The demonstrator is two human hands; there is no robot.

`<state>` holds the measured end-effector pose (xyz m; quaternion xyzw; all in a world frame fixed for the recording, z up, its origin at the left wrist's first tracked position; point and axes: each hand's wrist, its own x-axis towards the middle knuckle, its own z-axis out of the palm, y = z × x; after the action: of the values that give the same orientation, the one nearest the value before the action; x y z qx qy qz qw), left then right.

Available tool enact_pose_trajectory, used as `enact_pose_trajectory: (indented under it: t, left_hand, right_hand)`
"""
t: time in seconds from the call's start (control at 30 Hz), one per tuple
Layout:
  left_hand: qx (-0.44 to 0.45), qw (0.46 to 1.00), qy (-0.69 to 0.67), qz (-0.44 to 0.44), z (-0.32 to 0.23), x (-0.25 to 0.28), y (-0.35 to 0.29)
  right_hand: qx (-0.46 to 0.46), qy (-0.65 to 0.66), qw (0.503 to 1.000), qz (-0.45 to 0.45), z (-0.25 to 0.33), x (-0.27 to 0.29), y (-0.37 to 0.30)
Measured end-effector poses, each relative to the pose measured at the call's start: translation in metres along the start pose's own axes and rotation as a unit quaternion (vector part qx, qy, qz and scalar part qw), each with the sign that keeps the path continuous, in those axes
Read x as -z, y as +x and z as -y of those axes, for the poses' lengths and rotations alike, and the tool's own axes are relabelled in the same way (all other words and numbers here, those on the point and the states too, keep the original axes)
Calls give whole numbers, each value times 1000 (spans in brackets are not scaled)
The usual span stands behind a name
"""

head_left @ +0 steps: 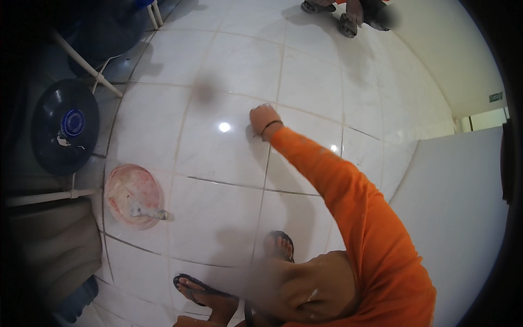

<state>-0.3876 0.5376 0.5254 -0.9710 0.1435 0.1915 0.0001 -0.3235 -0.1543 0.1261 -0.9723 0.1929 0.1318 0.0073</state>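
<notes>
My right hand (265,121), in an orange sleeve with a dark band at the wrist, is down at the white tiled floor (223,152), beside a joint between tiles. Its fingers are closed; a whitish bit shows at the fingertips, too small to name. A pink bucket (113,210) stands to the left, holding pale, smeared paste. Across its rim leans a paste-covered tool (143,210), its handle end sticking out toward my feet. My left hand does not show in the head view.
Large dark bottles, one with a blue cap (72,122), sit along the left on a white pipe rack (81,62). Another person's hand (355,13) and shoes are at the far right. A pale panel (452,207) stands to my right. My sandalled foot (204,291) is below the bucket.
</notes>
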Motion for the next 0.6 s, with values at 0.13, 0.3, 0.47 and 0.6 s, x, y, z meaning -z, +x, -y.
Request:
enact_pose_trajectory:
  t: [0.13, 0.3, 0.47, 0.6]
  left_hand:
    - [188, 969, -108, 120, -53, -10, 37]
    - [189, 977, -83, 56, -61, -17, 38]
    - [104, 989, 21, 101, -22, -19, 10]
    - [198, 970, -12, 143, -29, -17, 19]
  right_hand:
    - [23, 19, 998, 55, 19, -34, -32]
    - [49, 36, 996, 62, -1, 5, -72]
    - [-34, 17, 999, 22, -67, 48, -79]
    - [-51, 7, 999, 16, -80, 55, -50]
